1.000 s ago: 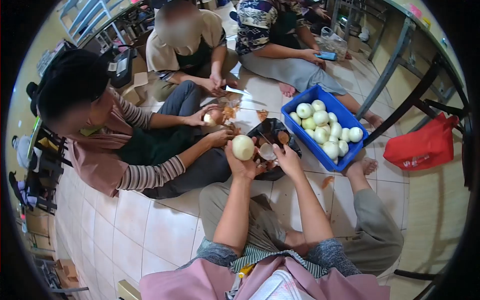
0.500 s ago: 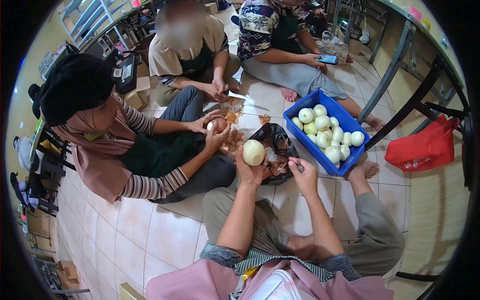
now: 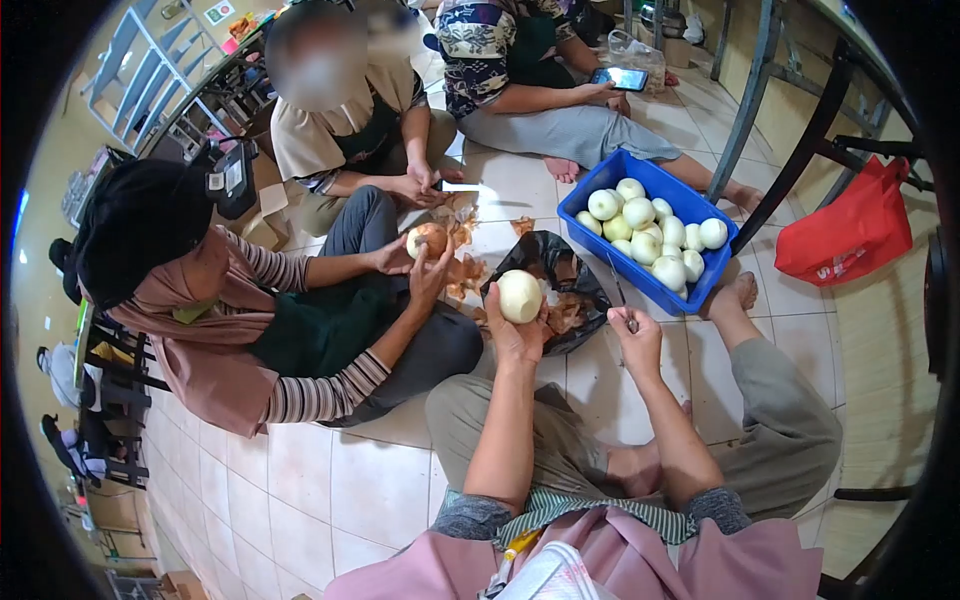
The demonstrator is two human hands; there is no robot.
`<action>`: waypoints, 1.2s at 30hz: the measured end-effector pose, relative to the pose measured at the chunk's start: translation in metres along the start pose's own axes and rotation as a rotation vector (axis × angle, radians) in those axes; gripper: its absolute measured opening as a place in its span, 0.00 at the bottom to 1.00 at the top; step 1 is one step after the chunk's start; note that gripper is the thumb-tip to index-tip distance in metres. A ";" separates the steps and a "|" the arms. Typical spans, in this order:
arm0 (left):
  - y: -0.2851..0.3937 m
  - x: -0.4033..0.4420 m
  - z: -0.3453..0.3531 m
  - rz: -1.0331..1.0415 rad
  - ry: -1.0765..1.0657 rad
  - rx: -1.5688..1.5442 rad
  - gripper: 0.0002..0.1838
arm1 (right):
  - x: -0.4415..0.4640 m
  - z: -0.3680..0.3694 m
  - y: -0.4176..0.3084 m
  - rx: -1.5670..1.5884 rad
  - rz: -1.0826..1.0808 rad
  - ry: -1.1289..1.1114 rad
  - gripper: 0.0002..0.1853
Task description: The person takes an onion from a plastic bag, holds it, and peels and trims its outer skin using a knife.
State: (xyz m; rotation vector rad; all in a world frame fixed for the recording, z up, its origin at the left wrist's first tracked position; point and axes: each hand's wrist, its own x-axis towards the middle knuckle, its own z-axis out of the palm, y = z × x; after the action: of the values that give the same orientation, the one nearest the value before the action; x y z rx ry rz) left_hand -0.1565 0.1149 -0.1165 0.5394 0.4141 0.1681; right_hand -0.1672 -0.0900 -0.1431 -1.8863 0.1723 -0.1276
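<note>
My left hand [image 3: 517,335] holds a peeled onion [image 3: 520,296] up in front of the black plastic bag [image 3: 585,330], which has onion skins [image 3: 568,308] in it. To the right, my right hand [image 3: 637,340] is closed around the handle of a thin knife [image 3: 617,280], its blade pointing up toward the blue crate [image 3: 642,275]. Several peeled white onions [image 3: 638,212] lie in that crate. At the left, a person in a black cap holds a partly brown onion [image 3: 428,239] with both hands.
Loose skins [image 3: 465,275] lie on the tiled floor [image 3: 385,480]. Another person's hand holds a knife [image 3: 465,187] behind them. A third person holds a phone [image 3: 620,78]. At the right, a red bag [image 3: 845,230] hangs beside dark metal legs [image 3: 800,155].
The onion in my left hand has moved away from my right hand, which has shifted right with the knife now upright. The view has turned, and the person at the left has turned their onion.
</note>
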 end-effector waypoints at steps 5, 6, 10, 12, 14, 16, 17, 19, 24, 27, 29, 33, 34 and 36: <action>-0.003 0.004 -0.006 0.008 -0.009 -0.031 0.30 | -0.001 0.005 0.006 0.155 -0.054 0.008 0.17; -0.003 0.003 -0.006 0.007 -0.016 -0.041 0.29 | -0.002 0.000 -0.004 0.134 -0.052 0.004 0.16; -0.002 0.001 -0.003 0.015 -0.002 -0.061 0.29 | 0.007 -0.007 0.005 0.185 0.015 0.000 0.16; -0.004 0.003 -0.004 0.015 -0.022 -0.050 0.29 | 0.012 -0.010 0.016 0.222 -0.009 0.011 0.16; -0.005 0.003 -0.006 0.014 -0.036 -0.041 0.29 | 0.011 -0.016 0.010 0.192 0.013 0.021 0.14; -0.005 0.004 -0.007 0.008 -0.042 -0.032 0.29 | 0.012 -0.019 0.010 0.175 0.013 0.060 0.14; -0.006 0.005 -0.007 0.005 -0.039 -0.029 0.29 | 0.011 -0.022 0.010 0.165 0.022 0.058 0.13; -0.007 0.005 -0.007 0.010 -0.018 -0.014 0.29 | 0.009 -0.024 0.008 0.127 -0.075 0.093 0.14; -0.005 -0.001 0.001 -0.012 -0.042 -0.004 0.30 | 0.012 -0.023 0.015 0.106 -0.118 0.136 0.14; -0.002 -0.002 0.002 -0.016 -0.042 -0.003 0.31 | 0.008 -0.021 0.008 0.089 -0.065 0.110 0.14; -0.003 -0.003 0.004 -0.013 -0.006 -0.011 0.32 | 0.005 -0.021 0.010 0.080 -0.054 0.092 0.13; -0.005 0.001 0.000 -0.031 -0.043 0.009 0.34 | 0.003 -0.017 0.011 0.101 -0.071 0.050 0.13; -0.006 0.000 0.000 -0.036 -0.040 0.012 0.34 | 0.003 -0.017 0.012 0.095 -0.062 0.051 0.13; -0.006 0.000 0.002 -0.035 -0.042 0.008 0.34 | 0.004 -0.016 0.011 0.084 -0.062 0.052 0.13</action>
State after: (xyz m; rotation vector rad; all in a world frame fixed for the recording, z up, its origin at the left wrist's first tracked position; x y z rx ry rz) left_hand -0.1555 0.1092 -0.1180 0.5428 0.3829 0.1211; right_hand -0.1667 -0.1090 -0.1484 -1.8066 0.1422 -0.2229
